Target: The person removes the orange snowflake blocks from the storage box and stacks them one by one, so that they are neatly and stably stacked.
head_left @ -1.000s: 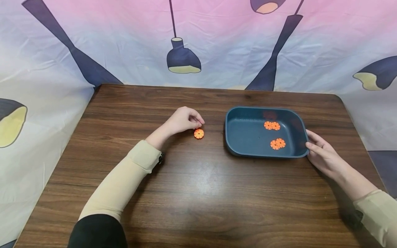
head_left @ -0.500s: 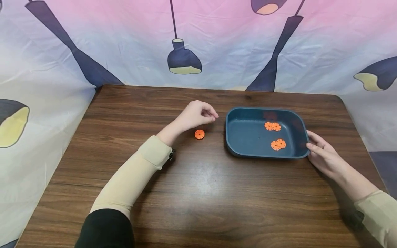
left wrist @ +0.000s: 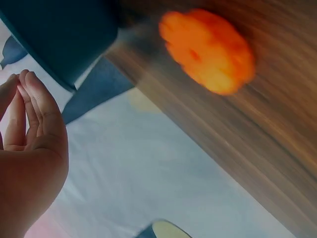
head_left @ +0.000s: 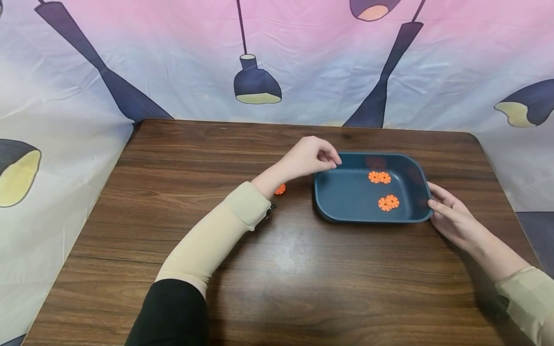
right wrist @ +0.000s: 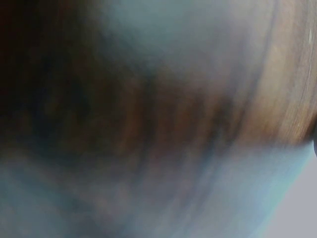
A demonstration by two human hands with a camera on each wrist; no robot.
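Observation:
My left hand is over the left back corner of a dark blue-green plastic tray, with thumb and fingertips brought together. No object shows between them in the head view or the left wrist view, and I cannot tell whether they pinch something small. An orange notched plastic disc lies on the table, partly hidden by my left wrist; the left wrist view shows this disc blurred. My right hand grips the tray's right end, thumb at the rim. Inside, orange discs lie in two overlapping groups toward the right.
The brown wooden table ends at the back against a hanging cloth printed with lamps. In the right wrist view everything is a dark, streaky blur.
My left hand has moved right, from beside the loose disc to over the tray's left back corner. The right hand keeps its grip; the discs lie as before.

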